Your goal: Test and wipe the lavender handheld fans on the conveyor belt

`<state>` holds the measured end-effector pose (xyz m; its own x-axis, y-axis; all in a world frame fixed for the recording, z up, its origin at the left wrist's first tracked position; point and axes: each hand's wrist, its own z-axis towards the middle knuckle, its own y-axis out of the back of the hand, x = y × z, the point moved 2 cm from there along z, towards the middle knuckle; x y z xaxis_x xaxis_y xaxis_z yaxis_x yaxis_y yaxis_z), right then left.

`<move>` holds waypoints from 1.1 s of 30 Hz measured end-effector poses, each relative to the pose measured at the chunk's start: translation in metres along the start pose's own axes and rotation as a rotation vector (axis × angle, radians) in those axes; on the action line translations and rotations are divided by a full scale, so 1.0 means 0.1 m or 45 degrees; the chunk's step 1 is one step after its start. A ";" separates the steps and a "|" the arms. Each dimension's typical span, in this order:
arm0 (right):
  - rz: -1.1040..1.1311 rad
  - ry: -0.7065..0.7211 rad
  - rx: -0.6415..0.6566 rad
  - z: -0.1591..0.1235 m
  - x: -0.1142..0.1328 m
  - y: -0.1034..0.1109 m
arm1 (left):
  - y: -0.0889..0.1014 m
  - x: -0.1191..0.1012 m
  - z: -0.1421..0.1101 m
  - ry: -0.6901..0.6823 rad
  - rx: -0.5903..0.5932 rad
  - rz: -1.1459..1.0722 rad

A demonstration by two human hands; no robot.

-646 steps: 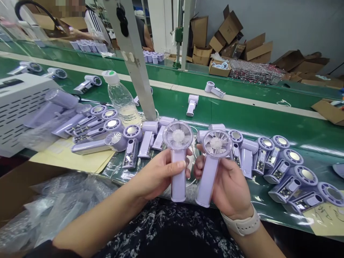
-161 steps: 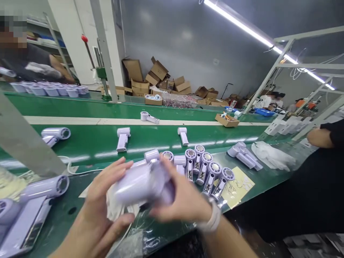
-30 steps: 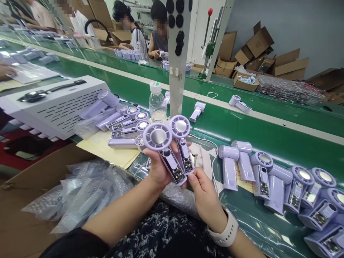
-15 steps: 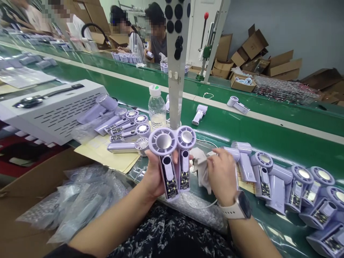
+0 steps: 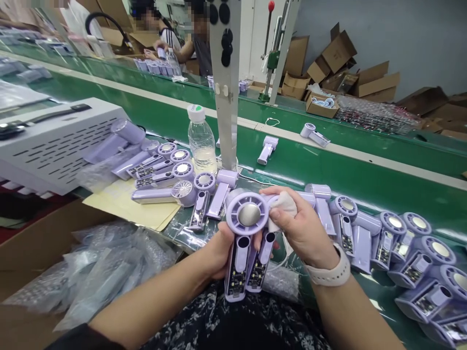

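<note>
My left hand is closed around the handles of two lilac handheld fans. The front fan faces me, with a silver disc in its round head and a circuit board showing in its uncovered handle. Partly behind it is the rear fan, its board also bare and its head mostly covered. My right hand pinches a crumpled white cloth against the rear fan's head. Just beyond my left hand, an open-handled fan and a closed-looking fan lie on the bench.
More lilac fans lie in a row at right, others at left beside a water bottle. A metal post rises ahead. Bagged parts fill a carton at lower left. Co-workers sit across the green belt.
My right hand has come in from the side with the cloth to the rear fan's head. The held fans now overlap more and sit lower in view. My view has shifted slightly.
</note>
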<state>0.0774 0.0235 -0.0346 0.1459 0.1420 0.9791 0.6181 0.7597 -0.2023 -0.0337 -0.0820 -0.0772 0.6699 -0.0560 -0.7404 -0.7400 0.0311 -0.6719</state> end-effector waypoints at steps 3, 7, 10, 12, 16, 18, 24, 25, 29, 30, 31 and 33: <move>-0.217 0.046 -0.225 0.08 -0.05 -0.01 | 0.01 0.01 0.02 0.002 -0.049 -0.061; -0.664 0.167 -0.422 0.19 -0.09 0.12 | 0.05 -0.03 0.05 -0.011 -0.065 -0.215; -0.927 0.300 -0.639 0.17 -0.12 0.20 | 0.11 -0.15 0.04 -0.162 -0.079 -0.181; -0.883 0.325 -0.629 0.11 -0.19 0.17 | 0.17 -0.25 -0.01 -0.317 -0.106 -0.063; -0.262 0.142 0.028 -0.06 -0.38 -0.02 | 0.28 -0.41 -0.10 -0.325 -0.004 0.448; 0.010 0.045 0.228 -0.16 -0.39 -0.05 | 0.34 -0.47 -0.08 -0.287 0.016 0.632; 0.116 0.073 -0.108 -0.38 -0.17 0.15 | 0.32 -0.42 0.15 -0.342 -0.201 0.236; 0.114 0.069 -0.140 -0.41 -0.14 0.17 | 0.28 -0.38 0.17 -0.304 -0.181 0.163; 0.110 0.061 -0.203 -0.52 -0.07 0.21 | 0.08 -0.32 0.18 -0.283 0.011 0.149; 0.131 0.067 -0.201 -0.54 -0.07 0.22 | 0.04 -0.32 0.18 -0.286 0.063 0.164; 0.163 0.074 -0.192 -0.56 -0.07 0.23 | 0.02 -0.31 0.18 -0.287 0.104 0.179; 0.226 0.082 -0.172 -0.58 -0.10 0.26 | -0.01 -0.30 0.21 -0.289 0.123 0.210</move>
<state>0.1373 0.0053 -0.0506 0.3079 0.2215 0.9253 0.6755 0.6340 -0.3765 -0.0517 -0.0592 -0.0552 0.5453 0.1822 -0.8182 -0.8383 0.1169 -0.5326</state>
